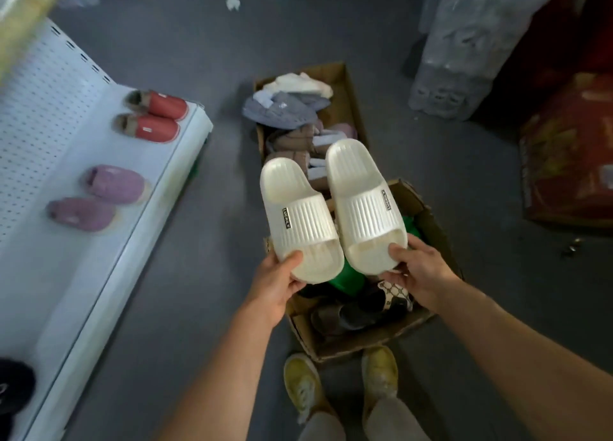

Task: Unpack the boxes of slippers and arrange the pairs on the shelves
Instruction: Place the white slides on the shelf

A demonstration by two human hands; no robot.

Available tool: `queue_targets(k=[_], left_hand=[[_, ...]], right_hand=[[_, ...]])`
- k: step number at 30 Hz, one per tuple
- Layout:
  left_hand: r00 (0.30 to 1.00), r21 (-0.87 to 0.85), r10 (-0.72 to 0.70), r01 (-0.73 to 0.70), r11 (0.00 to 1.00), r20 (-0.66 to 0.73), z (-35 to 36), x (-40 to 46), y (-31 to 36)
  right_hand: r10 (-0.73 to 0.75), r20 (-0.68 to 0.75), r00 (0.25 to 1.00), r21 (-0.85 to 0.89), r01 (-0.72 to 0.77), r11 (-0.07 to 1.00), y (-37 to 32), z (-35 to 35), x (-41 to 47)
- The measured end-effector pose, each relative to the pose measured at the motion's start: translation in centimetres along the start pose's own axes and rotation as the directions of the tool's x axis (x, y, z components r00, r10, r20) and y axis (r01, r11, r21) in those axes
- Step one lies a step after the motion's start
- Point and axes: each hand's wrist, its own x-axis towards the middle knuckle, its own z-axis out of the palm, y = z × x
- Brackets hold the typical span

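- Head view looks down at two bare hands, each holding one cream slide slipper above the near cardboard box (365, 344), which sits on the grey floor (185, 274) just past the person's yellow shoes (303, 387).
- Left hand (282, 284): its grip pinches the toe end of the left slipper (298, 215), thumb on top and fingers underneath.
- Right hand (421, 271): its grip pinches the toe end of the right slipper (361, 201) the same way; the two slippers are held side by side, heels pointing away, touching or nearly so.
- Inside the near box, under the held pair, lie a green slipper (348, 278), a patterned one (394, 296) and dark ones, so that box is far from emptied.
- Beyond the near box, a second box (345, 85) is heaped with grey, cream and brown slippers, none of them unpacked yet.
- Left of the near box stands the white shelf (109, 241). On it sit a red pair (156, 118) and, closer, a purple pair (96, 195), with something black (13, 387) at its nearest end.
- My reading of progress: an early stage. A few pairs are placed, one pair is in hand and not yet on the shelf, and most of the stock is still in the boxes.
- Bare shelf between the purple pair and the black item looks a likely spot for the cream pair.
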Motion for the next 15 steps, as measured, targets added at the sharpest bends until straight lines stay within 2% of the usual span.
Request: queue_targets(k=[6, 11, 15], left_hand=[[0.989, -0.058, 0.144, -0.145, 0.988, -0.005, -2.2, -9.5, 6.2], [0.965, -0.081, 0.262, -0.262, 0.962, -0.013, -4.1, -17.7, 9.8], [0.931, -0.079, 0.36, -0.363, 0.928, -0.06, -5.3, -23.1, 12.5]], right_hand=[[-0.139, 0.138, 0.981, -0.064, 0.149, 0.987, -6.2, 3.8, -8.7], [-0.24, 0.272, 0.932, -0.103, 0.276, 0.956, -9.9, 5.6, -15.7], [-0.264, 0.386, 0.884, -0.126, 0.334, 0.934, -12.6, 6.7, -20.6]])
